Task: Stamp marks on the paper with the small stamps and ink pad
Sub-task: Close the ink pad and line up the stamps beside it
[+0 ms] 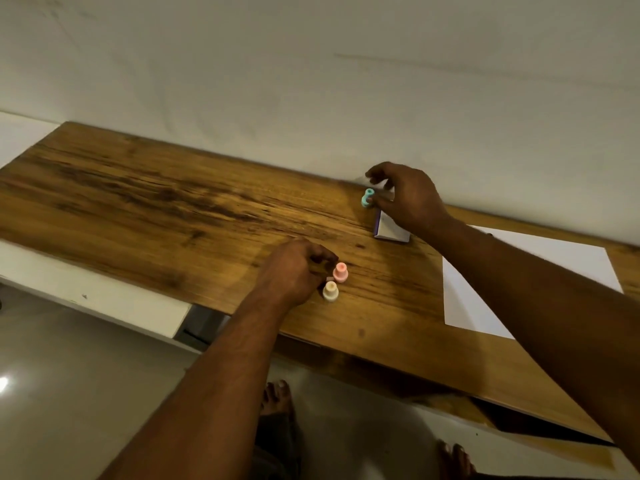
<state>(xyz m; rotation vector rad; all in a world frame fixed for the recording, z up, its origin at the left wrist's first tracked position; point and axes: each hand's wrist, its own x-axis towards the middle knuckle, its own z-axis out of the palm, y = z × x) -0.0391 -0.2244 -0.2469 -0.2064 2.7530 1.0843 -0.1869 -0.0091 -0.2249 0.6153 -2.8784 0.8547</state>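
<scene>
Progress: early, I'd say; the paper (568,261) at the right of the frame shows no marks on the part I can see, much of it hidden by the right forearm.
Left to do: inking and every stamp press, as far as I can judge.
Left hand (294,271): lower centre, fingers curled beside the pink stamp (340,271); whether they grip it I cannot tell.
Cream stamp (330,291): standing just below the pink one, free.
Right hand (405,195): centre right, fingertips pinching the teal stamp (367,197), tilted.
Ink pad (389,232): the small white box with a purple edge, I take it, partly under the right hand.
Table (156,202): wooden, all items on it.
</scene>
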